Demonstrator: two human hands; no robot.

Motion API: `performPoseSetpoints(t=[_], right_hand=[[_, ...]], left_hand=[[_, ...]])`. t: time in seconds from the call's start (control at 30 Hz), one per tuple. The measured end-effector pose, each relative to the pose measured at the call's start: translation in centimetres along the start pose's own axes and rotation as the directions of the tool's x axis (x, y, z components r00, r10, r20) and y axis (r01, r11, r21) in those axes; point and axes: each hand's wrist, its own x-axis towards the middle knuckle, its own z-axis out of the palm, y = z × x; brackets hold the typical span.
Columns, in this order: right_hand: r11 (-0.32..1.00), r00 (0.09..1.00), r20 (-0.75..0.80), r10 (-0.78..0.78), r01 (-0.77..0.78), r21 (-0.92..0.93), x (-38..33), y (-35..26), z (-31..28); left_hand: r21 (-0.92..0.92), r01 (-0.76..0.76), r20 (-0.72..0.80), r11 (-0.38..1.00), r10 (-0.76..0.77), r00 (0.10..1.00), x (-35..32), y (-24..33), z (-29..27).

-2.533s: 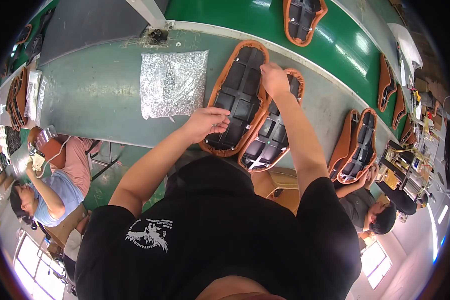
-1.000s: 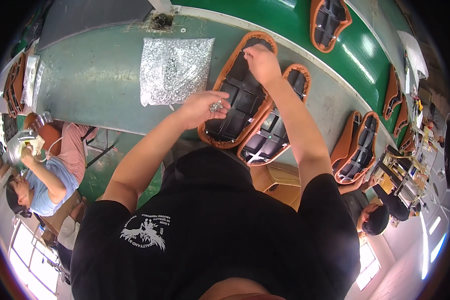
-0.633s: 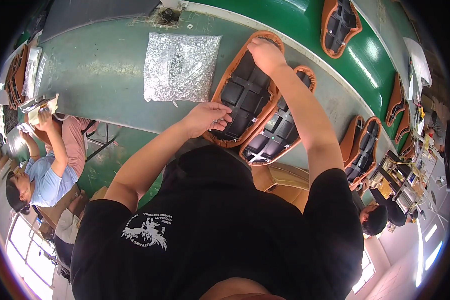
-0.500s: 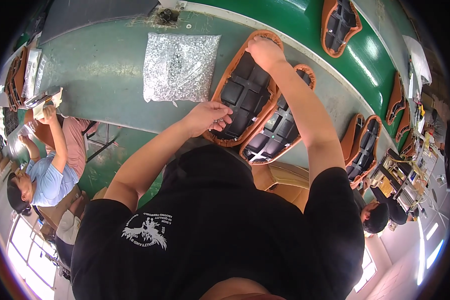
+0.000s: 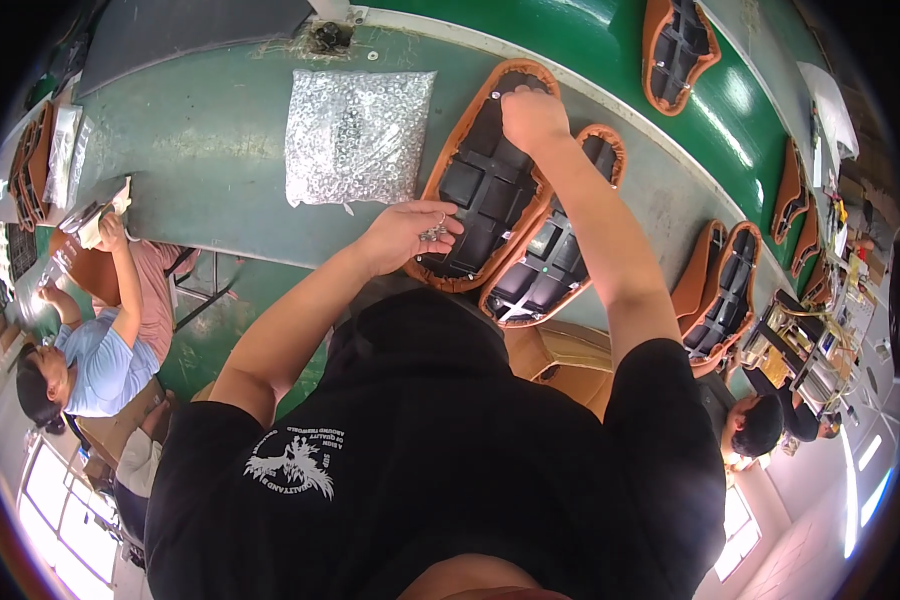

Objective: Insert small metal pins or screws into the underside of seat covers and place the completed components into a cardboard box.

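Note:
A long seat cushion [image 5: 485, 175] lies underside up on the table, its brown cover folded round a ribbed black base. My right hand [image 5: 536, 121] is over its far end, fingers closed and bent down toward the black base; what they pinch is hidden. At the cushion's near left edge is my left hand [image 5: 402, 236], palm up and cupped, holding several small metal pieces [image 5: 435, 232] that look like fasteners. A small bright spot shows on the base beside the right fingers. Close on the right, partly under my right forearm, lies a second brown cushion [image 5: 552, 258].
A clear bag of small shiny parts [image 5: 355, 140] lies left of the cushions on the green table [image 5: 200, 150]. More brown cushions [image 5: 678, 60] lie at the far right. A cardboard box [image 5: 570, 375] stands below the table edge. One co-worker [image 5: 110, 350] sits at the left.
My right hand has moved from the cushion's far rim a little nearer, onto the black base. The left palm has turned up, so the metal pieces show more plainly.

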Motion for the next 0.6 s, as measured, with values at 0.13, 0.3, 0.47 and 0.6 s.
performPoseSetpoints(t=[0.13, 0.3, 0.47, 0.6], right_hand=[[0.844, 0.977, -0.175, 0.125, -0.012, 0.536, -5.4, -2.8, -2.0], [0.416, 0.992, -0.121, -0.037, 0.126, 0.901, -15.7, -10.2, -4.1], [0.422, 0.939, -0.101, 0.33, -0.05, 0.905, -21.3, -14.6, -2.2], [0.461, 0.923, -0.173, 0.345, -0.006, 0.887, -23.9, -15.3, -1.2]], left_hand=[[0.034, -0.032, -0.079, 0.999, 0.035, 0.996, -0.5, -0.6, 0.3], [-0.012, 0.004, -0.062, 1.0, -0.005, 0.998, -0.7, -2.3, 0.2], [-0.058, 0.081, -0.065, 0.995, -0.085, 0.994, -1.6, -5.5, 1.4], [-0.028, 0.09, -0.077, 0.996, -0.092, 0.993, -3.1, -6.8, 2.4]])
